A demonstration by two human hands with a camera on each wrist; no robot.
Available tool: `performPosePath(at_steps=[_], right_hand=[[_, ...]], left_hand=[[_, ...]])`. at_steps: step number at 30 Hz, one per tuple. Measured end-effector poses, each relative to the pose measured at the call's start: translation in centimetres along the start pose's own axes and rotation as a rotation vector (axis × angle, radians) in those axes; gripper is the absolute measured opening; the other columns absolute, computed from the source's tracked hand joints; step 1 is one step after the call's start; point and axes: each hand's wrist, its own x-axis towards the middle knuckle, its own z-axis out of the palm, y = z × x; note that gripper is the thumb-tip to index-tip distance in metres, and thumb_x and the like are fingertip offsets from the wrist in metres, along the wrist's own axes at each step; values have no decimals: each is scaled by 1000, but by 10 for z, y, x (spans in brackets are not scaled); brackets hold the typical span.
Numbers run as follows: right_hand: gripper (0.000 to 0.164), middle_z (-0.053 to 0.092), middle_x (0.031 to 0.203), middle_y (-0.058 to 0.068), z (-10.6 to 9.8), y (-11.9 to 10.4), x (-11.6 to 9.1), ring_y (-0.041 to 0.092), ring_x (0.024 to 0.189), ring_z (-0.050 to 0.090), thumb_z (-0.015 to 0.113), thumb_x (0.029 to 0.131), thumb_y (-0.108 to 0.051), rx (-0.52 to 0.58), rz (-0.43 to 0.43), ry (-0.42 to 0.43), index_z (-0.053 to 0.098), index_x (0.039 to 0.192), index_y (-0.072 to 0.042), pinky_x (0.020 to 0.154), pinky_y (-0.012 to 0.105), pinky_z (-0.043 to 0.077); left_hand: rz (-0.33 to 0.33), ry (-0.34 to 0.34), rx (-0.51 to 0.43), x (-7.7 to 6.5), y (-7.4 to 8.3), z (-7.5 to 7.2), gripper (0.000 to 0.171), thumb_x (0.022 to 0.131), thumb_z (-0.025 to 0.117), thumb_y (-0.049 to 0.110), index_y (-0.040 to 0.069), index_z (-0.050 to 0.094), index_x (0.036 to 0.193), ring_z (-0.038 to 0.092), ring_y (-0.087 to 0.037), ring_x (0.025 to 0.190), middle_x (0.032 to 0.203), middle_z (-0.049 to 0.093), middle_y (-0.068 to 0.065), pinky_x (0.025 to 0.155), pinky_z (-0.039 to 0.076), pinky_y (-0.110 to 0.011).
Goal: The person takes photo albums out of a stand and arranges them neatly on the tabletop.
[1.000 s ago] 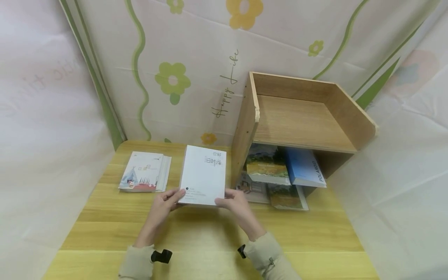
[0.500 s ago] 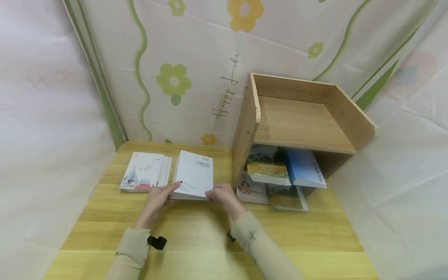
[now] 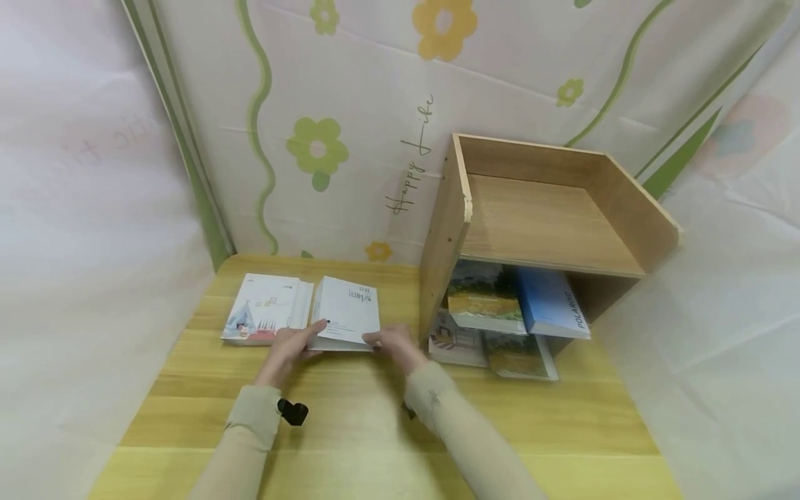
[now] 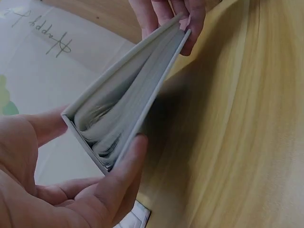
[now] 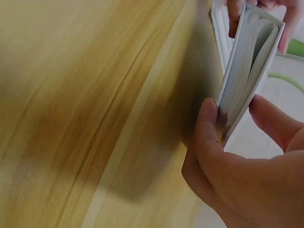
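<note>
A white photo album (image 3: 346, 309) with dark lettering is held in front of me by its two near corners. At the left corner, by the spine, my left hand (image 3: 292, 347) pinches it, thumb on the cover and fingers beneath. My right hand (image 3: 395, 344) pinches the right corner the same way. The left wrist view shows the sleeve pages (image 4: 114, 109) fanned slightly between the covers, with the album's shadow on the wood below. Close beside it on the left lies a stack of white albums (image 3: 265, 305), the top one printed with a tent.
A wooden shelf unit (image 3: 446, 229) stands at the right on the wooden table (image 3: 350, 430). Albums with a landscape cover (image 3: 484, 298) and a blue cover (image 3: 553, 302) lie on its inner shelf, more albums below. A patterned curtain (image 3: 369, 83) hangs behind.
Both hands have carried the white album left and down, from beside the shelf unit to right beside the stack. Its cover now tilts more. The stack and the shelf's albums stay put.
</note>
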Motion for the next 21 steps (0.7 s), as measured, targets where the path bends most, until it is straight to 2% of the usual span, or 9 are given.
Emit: performPosePath(at_steps=[3,8,14,17,21], right_hand=[[16,69,78,8,4,-2,6,22,75,60,84,72,-7,-13,24,45,73,81,1,82,40,53],[14,67,72,10,12,-6,12,23,68,59,82,71,-5,-57,45,108,70,76,1,69,35,53],[18,58,70,10,18,-1,20,23,65,50,81,66,0,-99,42,163,63,69,-1,55,27,45],[19,58,72,10,19,3,23,23,66,51,80,66,2,-82,47,166,62,69,-1,56,27,46],[19,60,78,12,19,6,27,25,72,54,80,67,2,-53,76,165,62,75,1,65,30,51]], left_hand=[[-24,22,-6,6,1,1,56,86,78,35,-10,57,112,70,-19,73,102,62,-14,80,57,-38],[-59,55,-71,14,1,4,60,87,77,22,-16,45,123,67,-17,78,112,51,-19,77,58,-35],[-45,90,-37,21,-3,7,66,85,78,17,-20,42,126,68,-21,81,111,53,-22,76,59,-34],[-39,105,-10,22,-5,9,67,85,78,19,-20,43,127,67,-23,85,109,55,-20,78,58,-34],[-46,118,24,22,-6,10,75,85,78,23,-19,38,132,64,-24,90,112,53,-19,81,57,-35]])
